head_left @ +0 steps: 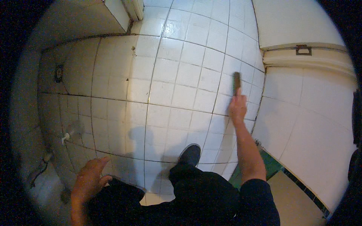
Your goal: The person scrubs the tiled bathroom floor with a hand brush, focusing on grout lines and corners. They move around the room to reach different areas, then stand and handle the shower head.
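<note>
My right hand [237,109] reaches out over the white tiled floor [181,75] with its fingers closed round the end of a narrow brush [236,81]. The brush points away from me, and its far end is blurred. It is at or close to the tiles near the right wall; contact cannot be made out. My left hand [92,175] is at the lower left, beside my dark-clothed leg. Its fingers are stretched out with the thumb apart, and nothing is in it.
A clear rounded object with a white handle-like part [66,137] lies on the left. Beyond it is a floor drain [59,73]; nearer is a hose [39,171]. My shoe [189,154] stands on the tiles. A green strip [269,164] edges the right side.
</note>
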Motion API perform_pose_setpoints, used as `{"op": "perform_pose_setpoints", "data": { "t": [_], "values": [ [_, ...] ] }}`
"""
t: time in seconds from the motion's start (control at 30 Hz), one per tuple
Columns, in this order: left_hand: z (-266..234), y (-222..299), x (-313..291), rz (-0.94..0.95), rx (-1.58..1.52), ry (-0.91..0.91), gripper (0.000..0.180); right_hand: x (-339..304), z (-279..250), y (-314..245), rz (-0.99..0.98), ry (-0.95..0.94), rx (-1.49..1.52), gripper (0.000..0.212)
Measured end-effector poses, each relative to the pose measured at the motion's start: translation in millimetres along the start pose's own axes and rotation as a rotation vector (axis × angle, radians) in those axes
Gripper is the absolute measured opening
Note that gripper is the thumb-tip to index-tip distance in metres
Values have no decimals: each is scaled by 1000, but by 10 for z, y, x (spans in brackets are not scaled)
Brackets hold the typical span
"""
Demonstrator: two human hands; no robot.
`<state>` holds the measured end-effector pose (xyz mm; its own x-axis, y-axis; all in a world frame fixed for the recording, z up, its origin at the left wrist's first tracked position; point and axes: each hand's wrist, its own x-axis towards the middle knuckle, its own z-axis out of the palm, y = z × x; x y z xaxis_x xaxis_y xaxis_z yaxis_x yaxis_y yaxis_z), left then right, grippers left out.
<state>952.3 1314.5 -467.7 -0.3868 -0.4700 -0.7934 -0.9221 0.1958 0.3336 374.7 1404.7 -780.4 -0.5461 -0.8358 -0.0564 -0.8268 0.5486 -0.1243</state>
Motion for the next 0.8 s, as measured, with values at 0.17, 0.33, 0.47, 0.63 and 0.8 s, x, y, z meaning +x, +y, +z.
{"op": "perform_pose_setpoints", "data": {
  "t": [0.17, 0.33, 0.47, 0.63, 0.8],
  "values": [
    [-117, 20, -3, 38, -38, -9, 67, -189, -227, -440, -256, -135, 214, 56],
    [-54, -308, -125, 9, -40, -47, 69, 406, -359, 332, 140, 113, -14, 51],
    [-95, -265, -160, 29, -16, -26, 69, 358, -1, 20, 179, 47, -33, 50],
    [-185, -196, -157, 26, -49, 27, 69, -234, -208, -1073, -214, -164, 159, 57],
    [-148, -237, -29, 4, -47, -37, 69, 126, -243, -293, -210, 126, 149, 56]
  ]
}}
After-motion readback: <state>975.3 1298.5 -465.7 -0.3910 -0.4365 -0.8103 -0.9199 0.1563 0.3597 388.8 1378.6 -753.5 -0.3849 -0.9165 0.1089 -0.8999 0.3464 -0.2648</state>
